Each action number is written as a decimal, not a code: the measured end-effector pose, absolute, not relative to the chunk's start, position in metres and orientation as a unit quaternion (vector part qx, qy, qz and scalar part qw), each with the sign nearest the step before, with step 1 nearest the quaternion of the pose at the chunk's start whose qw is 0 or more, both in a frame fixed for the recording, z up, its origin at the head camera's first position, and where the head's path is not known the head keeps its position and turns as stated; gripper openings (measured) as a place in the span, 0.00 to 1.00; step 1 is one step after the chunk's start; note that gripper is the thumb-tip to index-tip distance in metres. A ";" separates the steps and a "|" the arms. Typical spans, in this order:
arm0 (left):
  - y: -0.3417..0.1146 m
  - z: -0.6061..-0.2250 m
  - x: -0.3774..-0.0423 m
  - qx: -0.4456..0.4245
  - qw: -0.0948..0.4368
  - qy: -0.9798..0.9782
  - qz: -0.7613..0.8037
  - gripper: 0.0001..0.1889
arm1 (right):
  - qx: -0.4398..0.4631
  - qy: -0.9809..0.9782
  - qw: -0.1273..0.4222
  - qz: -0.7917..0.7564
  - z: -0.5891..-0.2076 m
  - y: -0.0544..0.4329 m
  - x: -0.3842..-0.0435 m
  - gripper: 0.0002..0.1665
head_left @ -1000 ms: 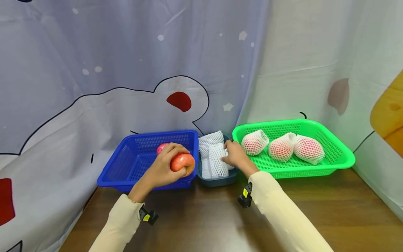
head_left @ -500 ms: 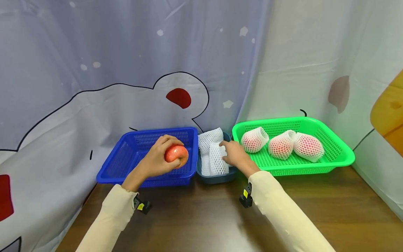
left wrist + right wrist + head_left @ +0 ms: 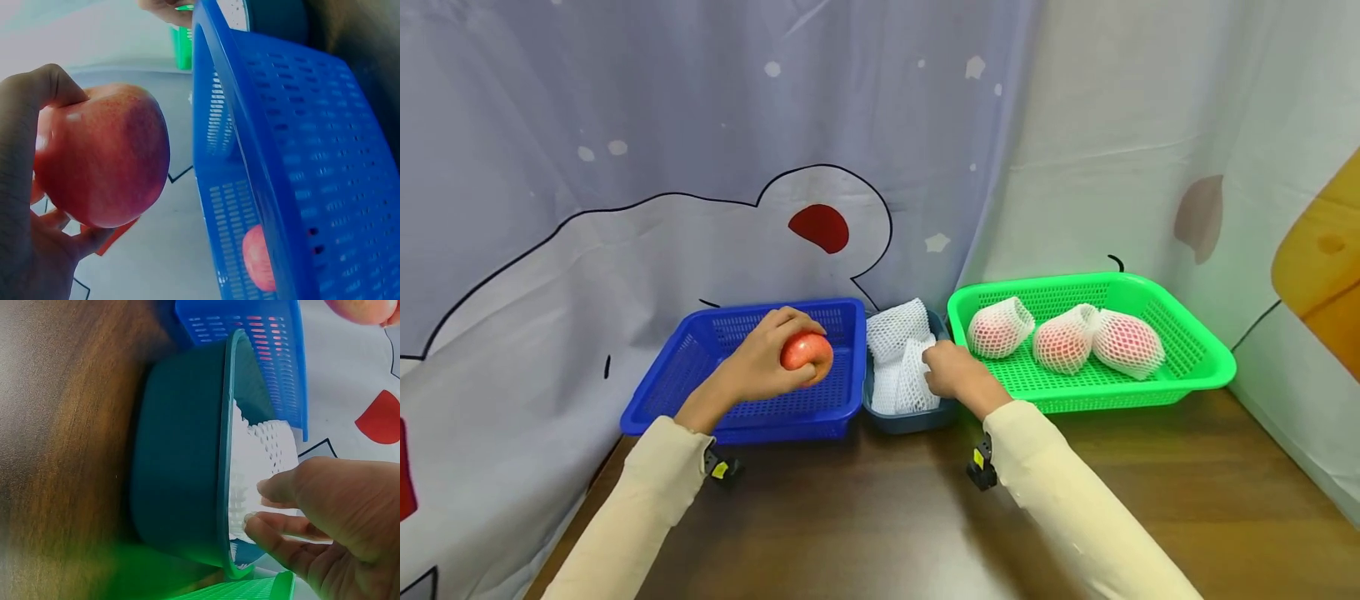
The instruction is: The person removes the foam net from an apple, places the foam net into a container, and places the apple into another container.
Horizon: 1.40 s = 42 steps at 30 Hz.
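Observation:
My left hand (image 3: 766,357) grips a red apple (image 3: 807,358) above the blue basket (image 3: 662,375); thumb and fingers wrap its sides, as the left wrist view shows close up. Over the small dark teal bin (image 3: 901,425), my right hand (image 3: 957,372) pinches the edge of a white foam net sleeve (image 3: 916,379) between thumb and fingers. The right wrist view shows the fingertips (image 3: 251,520) on the white netting. Another foam net sleeve (image 3: 898,329) lies behind it in the bin. A further apple (image 3: 257,257) sits inside the blue basket, hidden in the head view.
To the right stands a green basket (image 3: 1198,354) with three apples in foam nets, one of them this netted apple (image 3: 1000,327). All the containers stand side by side on a brown wooden table (image 3: 865,517). A patterned curtain (image 3: 700,125) hangs close behind them.
My left hand has carried the apple left and slightly up, over the blue basket. My right thumb and fingers have closed on the foam net, whose edge has drawn in towards them.

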State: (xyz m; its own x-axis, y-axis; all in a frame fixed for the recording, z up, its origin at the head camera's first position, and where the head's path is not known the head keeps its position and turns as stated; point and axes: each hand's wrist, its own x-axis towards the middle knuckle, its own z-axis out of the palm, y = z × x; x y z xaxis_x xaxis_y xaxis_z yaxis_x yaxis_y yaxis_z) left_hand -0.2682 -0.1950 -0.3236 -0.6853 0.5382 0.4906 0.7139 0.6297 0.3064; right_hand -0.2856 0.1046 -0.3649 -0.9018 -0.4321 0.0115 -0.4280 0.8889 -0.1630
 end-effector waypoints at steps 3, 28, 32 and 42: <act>-0.198 -0.321 -0.273 -0.351 0.165 -0.891 -0.237 0.19 | -0.223 0.970 0.003 -0.095 -0.365 0.105 -0.288 0.09; -0.198 -0.330 -0.312 -0.334 0.055 -0.924 -0.177 0.19 | -0.205 0.950 -0.137 -0.193 -0.361 0.110 -0.275 0.06; -0.196 -0.330 -0.318 -0.335 0.037 -0.927 -0.166 0.19 | -0.205 0.946 -0.150 -0.200 -0.361 0.114 -0.272 0.06; -0.195 -0.333 -0.331 -0.335 0.028 -0.930 -0.150 0.20 | -0.203 0.944 -0.162 -0.205 -0.363 0.121 -0.263 0.04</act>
State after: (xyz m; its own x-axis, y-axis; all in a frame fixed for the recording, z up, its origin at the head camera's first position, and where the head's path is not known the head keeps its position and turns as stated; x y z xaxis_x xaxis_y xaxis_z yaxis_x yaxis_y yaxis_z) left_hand -0.3306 -0.1949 -0.3329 -0.7733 0.6154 0.1525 0.6322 0.7301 0.2593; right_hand -0.2626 0.1208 -0.3628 -0.8648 -0.3167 0.3897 -0.4501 0.8331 -0.3216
